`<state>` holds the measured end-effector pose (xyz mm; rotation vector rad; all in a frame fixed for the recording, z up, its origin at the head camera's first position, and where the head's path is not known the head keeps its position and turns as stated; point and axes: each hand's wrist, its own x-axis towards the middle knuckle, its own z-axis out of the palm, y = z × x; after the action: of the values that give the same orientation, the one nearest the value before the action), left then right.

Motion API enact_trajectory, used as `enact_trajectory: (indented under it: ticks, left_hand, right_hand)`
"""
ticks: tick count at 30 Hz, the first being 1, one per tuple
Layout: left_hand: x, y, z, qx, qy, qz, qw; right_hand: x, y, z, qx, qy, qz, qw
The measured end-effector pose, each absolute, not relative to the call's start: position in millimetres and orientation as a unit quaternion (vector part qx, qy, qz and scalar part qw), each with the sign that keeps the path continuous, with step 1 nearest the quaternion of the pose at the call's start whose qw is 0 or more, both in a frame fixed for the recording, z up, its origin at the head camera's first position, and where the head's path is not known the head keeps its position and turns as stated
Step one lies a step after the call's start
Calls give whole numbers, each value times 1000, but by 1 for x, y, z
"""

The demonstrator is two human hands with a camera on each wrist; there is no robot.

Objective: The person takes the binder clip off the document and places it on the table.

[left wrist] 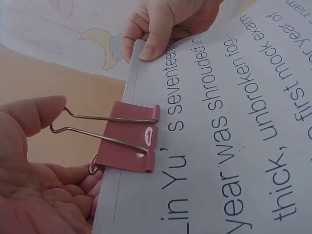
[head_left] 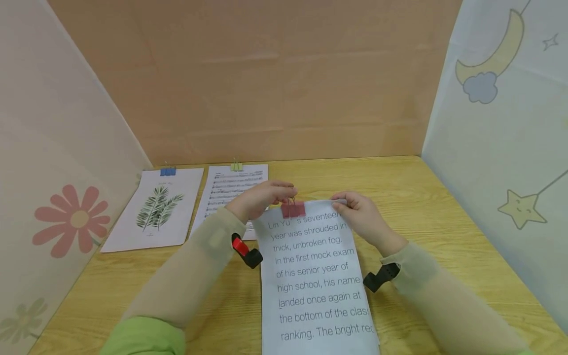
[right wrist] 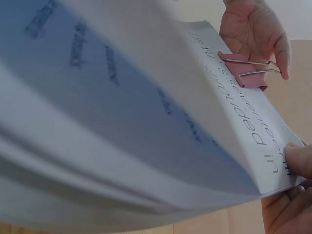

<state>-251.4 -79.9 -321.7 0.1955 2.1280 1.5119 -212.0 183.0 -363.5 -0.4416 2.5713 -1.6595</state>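
Note:
A stack of printed sheets [head_left: 317,281] in large text is raised at its top edge. A pink binder clip [left wrist: 127,139] sits on that edge, left of the middle. My left hand [head_left: 262,198] is at the clip: in the left wrist view the thumb touches the end of the front wire handle [left wrist: 105,118], with the other fingers behind the sheets near the rear handle. My right hand [head_left: 366,219] pinches the top right corner of the stack, thumb in front and fingers behind. In the right wrist view the sheets [right wrist: 146,146] bow outward and look blurred close up.
At the back left lie a leaf print [head_left: 153,209] with a blue binder clip [head_left: 168,171] and a music sheet [head_left: 226,185] with a yellow binder clip [head_left: 236,166]. All is on a wooden table [head_left: 399,197] between patterned side panels [head_left: 501,138].

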Motion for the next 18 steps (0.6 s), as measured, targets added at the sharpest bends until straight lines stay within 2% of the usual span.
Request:
enact_trajectory:
  ticks: [8,12,18]
  left_hand:
    - [-245,-80,-322,147,839,473,224]
    - [-241,-78,-321,156,847,466,202]
    - [-240,-78,-317,162,836,485,201]
  right_hand:
    - [-213,184,-368,-138,834,-535,19]
    - [-213,186,-368,-132,833,-538,18]
    - [-212,187,-366,-119,836,-536,11]
